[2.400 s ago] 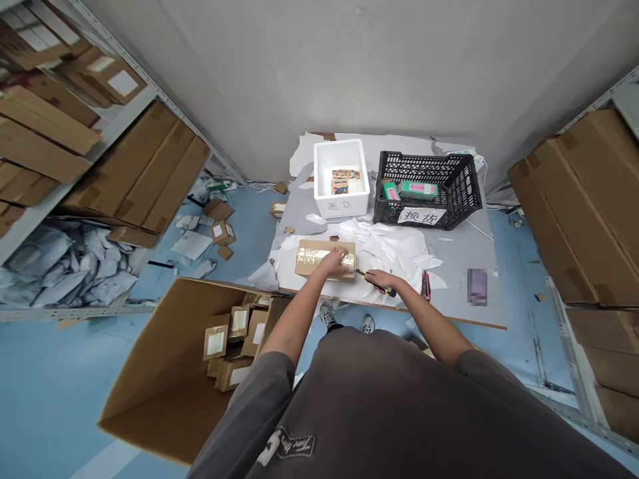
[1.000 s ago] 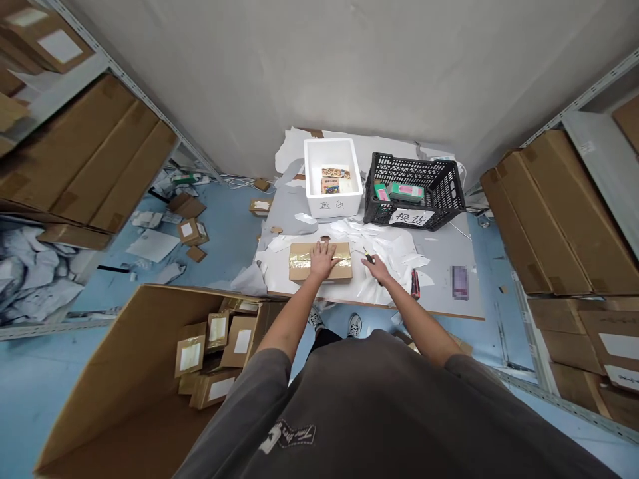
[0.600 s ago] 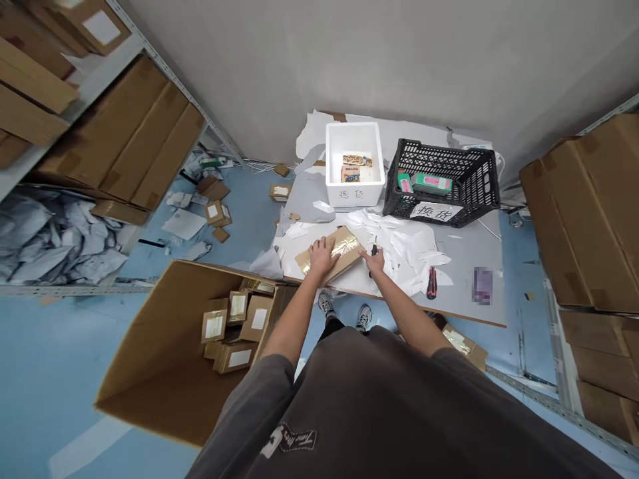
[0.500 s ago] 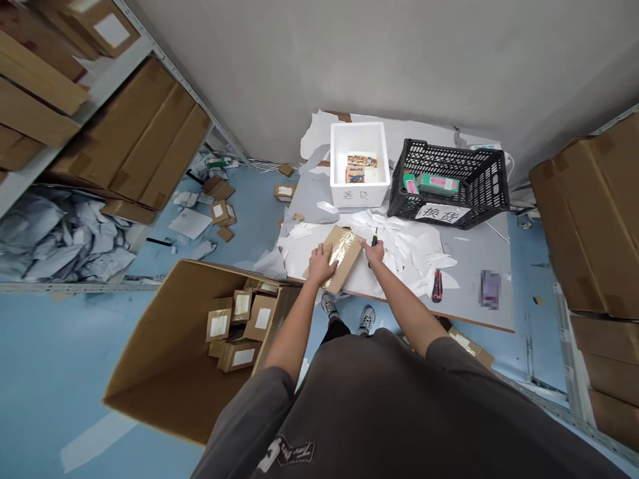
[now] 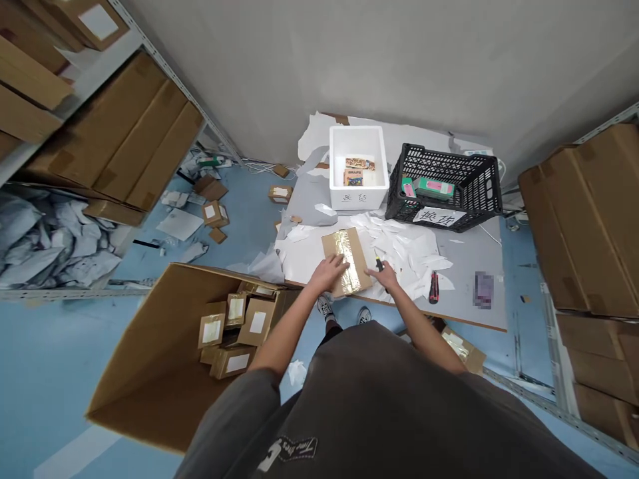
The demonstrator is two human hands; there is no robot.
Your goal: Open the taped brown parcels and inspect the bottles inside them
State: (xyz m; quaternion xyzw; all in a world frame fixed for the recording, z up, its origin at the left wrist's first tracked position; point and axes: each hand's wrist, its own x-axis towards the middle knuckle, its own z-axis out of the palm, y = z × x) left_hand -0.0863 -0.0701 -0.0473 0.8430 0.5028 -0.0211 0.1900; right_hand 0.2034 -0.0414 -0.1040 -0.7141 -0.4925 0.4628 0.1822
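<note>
A small cardboard box (image 5: 355, 251) with shiny tape along its middle lies on the near edge of the table. My left hand (image 5: 329, 273) grips its left side, fingers over the top and the tape. In my right hand (image 5: 385, 277) is a black and yellow utility knife (image 5: 379, 263), its tip pointing away from me. The fingertips of that hand touch the box's right edge. Torn white paper (image 5: 412, 249) spreads behind and right of the box. A red and black utility knife (image 5: 434, 287) lies farther right on the table.
A white foam box (image 5: 357, 198) holding small packets and a black plastic crate (image 5: 452, 186) with green boxes stand at the back. To my left, a large open carton (image 5: 144, 372) contains several small taped boxes. Shelves with cartons (image 5: 582, 219) flank both sides.
The taped box has turned to lie straighter and shifted slightly right. Both hands have moved with it, the right one still holding the knife. The view has shifted slightly.
</note>
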